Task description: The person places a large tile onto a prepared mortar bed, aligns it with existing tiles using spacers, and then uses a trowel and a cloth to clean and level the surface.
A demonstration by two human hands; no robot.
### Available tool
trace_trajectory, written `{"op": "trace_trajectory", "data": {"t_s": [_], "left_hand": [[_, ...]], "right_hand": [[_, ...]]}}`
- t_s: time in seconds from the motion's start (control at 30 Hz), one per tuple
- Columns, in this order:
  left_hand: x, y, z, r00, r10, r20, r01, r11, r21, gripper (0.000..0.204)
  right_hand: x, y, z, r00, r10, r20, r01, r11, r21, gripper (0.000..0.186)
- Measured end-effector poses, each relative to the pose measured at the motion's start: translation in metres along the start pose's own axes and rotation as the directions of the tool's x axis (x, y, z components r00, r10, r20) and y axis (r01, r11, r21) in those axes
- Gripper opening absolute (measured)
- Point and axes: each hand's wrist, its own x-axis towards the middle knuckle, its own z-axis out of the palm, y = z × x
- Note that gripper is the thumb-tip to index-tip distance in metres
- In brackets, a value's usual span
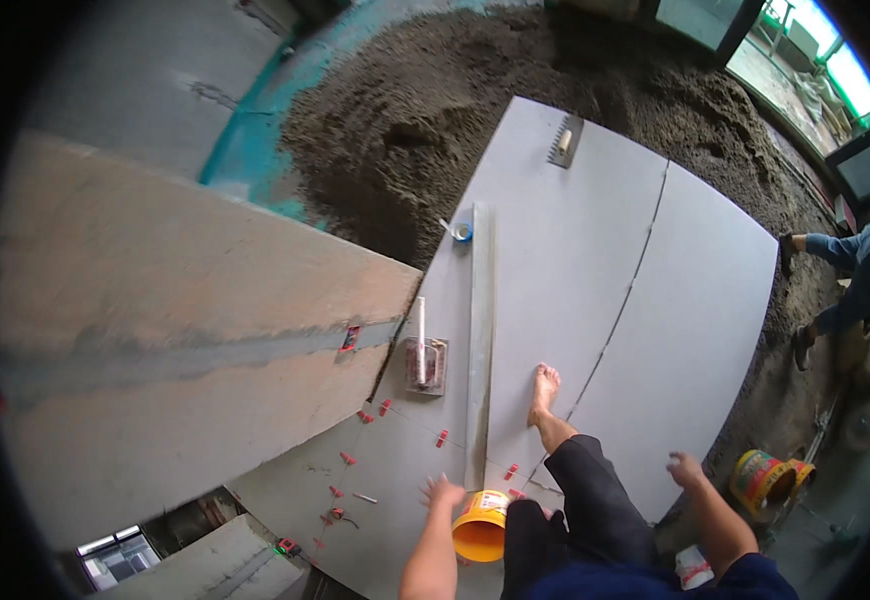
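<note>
Splaying free, left hand (442, 491) beside yellow bucket (481, 525), right hand (687, 469) unclenched near broad tile (693, 310), sand (395, 120) bordering its far edge.

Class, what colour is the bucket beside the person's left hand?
The bucket is yellow-orange, as the head view shows.

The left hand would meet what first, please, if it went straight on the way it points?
Probably the small red clip on the grey tile, just left of the long straightedge, roughly ahead of the left hand. The hand seems raised and depth is unclear, so it might pass over.
</note>
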Motion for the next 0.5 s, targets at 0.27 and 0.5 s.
{"op": "trace_trajectory", "data": {"t_s": [0.27,0.5], "left_hand": [[0.175,0.209,-0.173,0.869,0.339,-0.360,-0.308,0.941,0.140,0.048],[0.315,0.301,-0.207,0.859,0.289,-0.423,-0.324,0.946,-0.012,0.080]], "right_hand": [[-0.014,-0.160,-0.143,0.984,0.176,-0.009,-0.167,0.947,0.276,0.034],[0.042,-0.081,-0.082,0.977,0.207,-0.053,-0.211,0.973,-0.089,0.032]]}}
